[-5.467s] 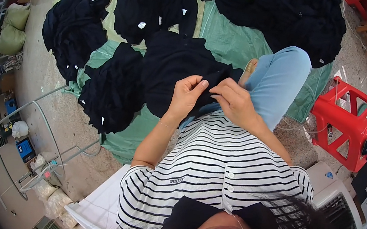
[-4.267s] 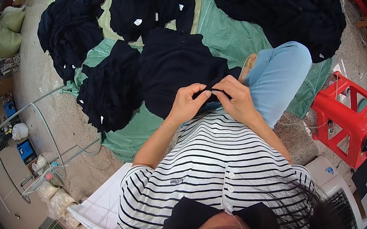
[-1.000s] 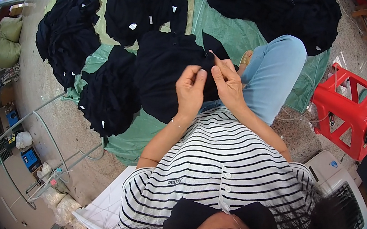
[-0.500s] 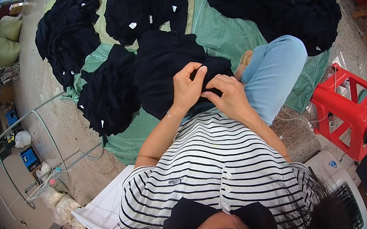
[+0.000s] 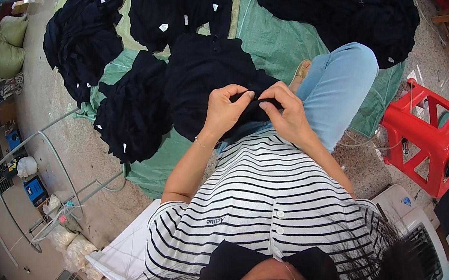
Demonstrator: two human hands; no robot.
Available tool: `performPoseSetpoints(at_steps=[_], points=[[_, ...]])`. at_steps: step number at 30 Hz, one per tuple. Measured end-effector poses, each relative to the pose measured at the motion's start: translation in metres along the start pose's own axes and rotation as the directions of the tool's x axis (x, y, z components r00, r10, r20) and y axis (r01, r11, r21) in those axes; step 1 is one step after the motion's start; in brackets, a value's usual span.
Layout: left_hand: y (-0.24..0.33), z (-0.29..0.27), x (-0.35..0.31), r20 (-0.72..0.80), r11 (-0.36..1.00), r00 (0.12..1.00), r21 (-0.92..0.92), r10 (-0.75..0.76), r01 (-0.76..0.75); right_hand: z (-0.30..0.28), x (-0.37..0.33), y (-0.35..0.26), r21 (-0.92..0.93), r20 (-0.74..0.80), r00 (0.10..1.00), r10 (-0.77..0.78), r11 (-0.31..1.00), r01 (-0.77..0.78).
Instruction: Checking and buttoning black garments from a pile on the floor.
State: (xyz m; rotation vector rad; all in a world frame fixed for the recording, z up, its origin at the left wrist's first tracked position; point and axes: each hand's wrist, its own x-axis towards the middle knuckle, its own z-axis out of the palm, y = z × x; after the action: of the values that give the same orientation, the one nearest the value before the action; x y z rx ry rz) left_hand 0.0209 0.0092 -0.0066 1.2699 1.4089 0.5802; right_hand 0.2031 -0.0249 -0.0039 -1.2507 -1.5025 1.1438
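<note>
Taking the hands as the middle of the dial, the dark garment (image 5: 205, 72) spreads from the fingertips toward ten o'clock, its near edge lifted over the lap. The left hand (image 5: 224, 109) is nearly closed, thumb against forefinger, with the edge of that cloth nipped at the tips. The right hand (image 5: 288, 111), just beside it toward three o'clock, is curled a little looser, a fold of the same garment caught between thumb and fingers. Dark cloth against dark cloth makes the exact spot between the tips hard to read. For fine work on an edge like this, I would keep the two pinches close together, hold the cloth lightly taut without stretching the knit, and tilt the edge toward the light. Letting the garment's weight rest on the green sheet (image 5: 275, 36), which shows toward twelve o'clock, should spare the fingers any drag. The dark bundle (image 5: 135, 108) at nine o'clock lies against the garment, so it seems wise to gather only the one layer and leave its neighbour undisturbed.
</note>
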Motion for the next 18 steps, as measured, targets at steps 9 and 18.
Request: performPoseSetpoints(at_steps=[9,18], points=[[0.0037,-0.0063,-0.003,0.182,0.968,0.982,-0.237,-0.045,0.088,0.0082,-0.0013,0.0053,-0.092,-0.162,0.979,-0.127,0.989,0.113],[-0.0033,0.0016,-0.0026,0.221,0.927,0.971,-0.34,-0.086,0.159,0.0075,-0.0073,0.0083,-0.159,-0.176,0.97,-0.165,0.978,0.138]])
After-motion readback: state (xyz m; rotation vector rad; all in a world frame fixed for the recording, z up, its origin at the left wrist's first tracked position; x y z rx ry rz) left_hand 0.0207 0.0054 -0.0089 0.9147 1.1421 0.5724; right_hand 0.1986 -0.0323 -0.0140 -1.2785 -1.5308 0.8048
